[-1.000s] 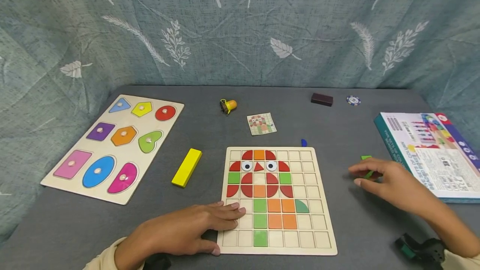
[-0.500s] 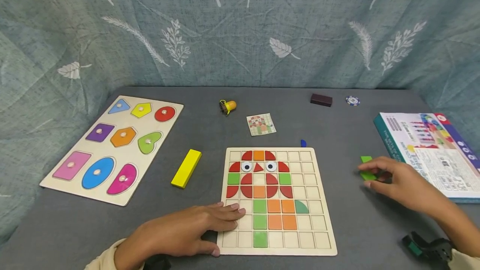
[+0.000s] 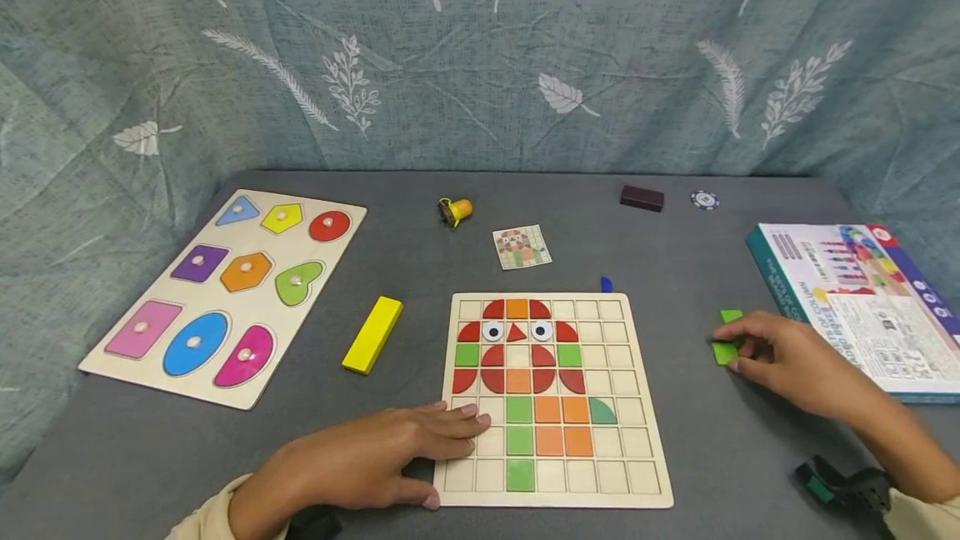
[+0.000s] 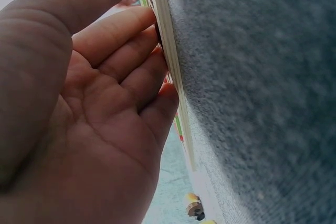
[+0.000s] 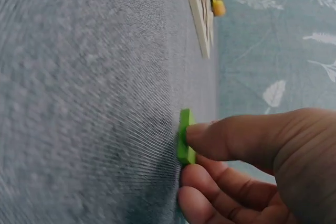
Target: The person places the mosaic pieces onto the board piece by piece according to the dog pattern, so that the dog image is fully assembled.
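Note:
My left hand [image 3: 375,457] lies flat with its fingers across the lower left corner of the wooden grid board [image 3: 652,473]. In the left wrist view, my thumb lies near the board's edge and the fingertips reach its top. Several red, orange and green pieces and two eye pieces fill some of the cells. Right of the board, my right hand [image 3: 798,365] pinches a green square tile [image 3: 724,353] low over the cloth. The right wrist view shows the thumb on the tile [image 5: 184,139]. Another green piece [image 3: 731,315] lies just behind the index finger, partly covered.
A printed box [image 3: 862,315] lies beside the right hand. A shape puzzle [image 3: 300,332] and a yellow block [image 3: 372,336] are at left. Behind the board are a pattern card [image 3: 522,247], a blue piece [image 3: 607,284], a yellow toy [image 3: 455,211], a dark block [image 3: 642,198] and a chip [image 3: 704,200].
My right hand went right, then slightly back left, and its fingers closed on the green tile, which shifted a little left. The left hand has stayed still on the board.

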A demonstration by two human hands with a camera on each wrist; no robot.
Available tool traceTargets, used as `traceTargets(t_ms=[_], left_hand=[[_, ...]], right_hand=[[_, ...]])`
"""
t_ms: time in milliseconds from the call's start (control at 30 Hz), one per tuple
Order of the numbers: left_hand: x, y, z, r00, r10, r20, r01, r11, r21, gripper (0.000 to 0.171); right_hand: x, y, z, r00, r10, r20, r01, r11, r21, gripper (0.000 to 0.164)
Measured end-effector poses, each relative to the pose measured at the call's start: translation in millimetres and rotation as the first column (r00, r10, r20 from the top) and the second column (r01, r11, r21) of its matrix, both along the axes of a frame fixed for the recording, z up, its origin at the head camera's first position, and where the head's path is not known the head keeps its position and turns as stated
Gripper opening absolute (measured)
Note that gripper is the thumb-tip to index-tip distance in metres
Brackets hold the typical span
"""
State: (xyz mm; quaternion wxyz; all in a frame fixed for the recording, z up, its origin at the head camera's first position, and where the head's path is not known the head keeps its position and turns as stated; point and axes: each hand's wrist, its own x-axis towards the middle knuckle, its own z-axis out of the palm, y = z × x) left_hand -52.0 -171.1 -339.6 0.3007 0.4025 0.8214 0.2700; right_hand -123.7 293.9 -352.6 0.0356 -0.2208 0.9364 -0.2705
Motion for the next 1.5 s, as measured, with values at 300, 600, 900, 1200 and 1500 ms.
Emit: traceTargets(t_ms=[300, 600, 900, 1200, 1500], left_hand=[[1.4, 0.0, 0.3, 1.0, 0.019, 0.005, -0.019, 1.0, 0.005, 0.059], [2.8, -0.3, -1.7, 1.0, 0.024, 0.01, -0.024, 1.0, 0.006, 0.059], [3.2, -0.6, -1.2, 1.0, 0.026, 0.013, -0.026, 1.0, 0.005, 0.059], [3.1, -1.0, -3.1, 1.0, 0.021, -0.008, -0.021, 1.0, 0.021, 0.06], [1.6, -0.3, -2.3, 1.0, 0.017, -0.005, -0.016, 1.0, 0.02, 0.06]], right_hand=[[-2.4, -15.1, 0.3, 1.0, -0.01, 0.025, 0.008, 0.998, 0.054, 0.021], [-5.9, -24.9, 7.0, 0.996, 0.046, 0.082, -0.045, 0.999, -0.012, 0.014], [-4.7, -43.4, 19.2, 0.974, 0.206, 0.091, -0.199, 0.977, -0.082, 0.021], [4.6, -64.0, 31.1, 0.93, 0.308, 0.199, -0.285, 0.948, -0.139, 0.021], [12.0, -75.9, 26.7, 0.905, 0.338, 0.256, -0.299, 0.937, -0.182, 0.021]])
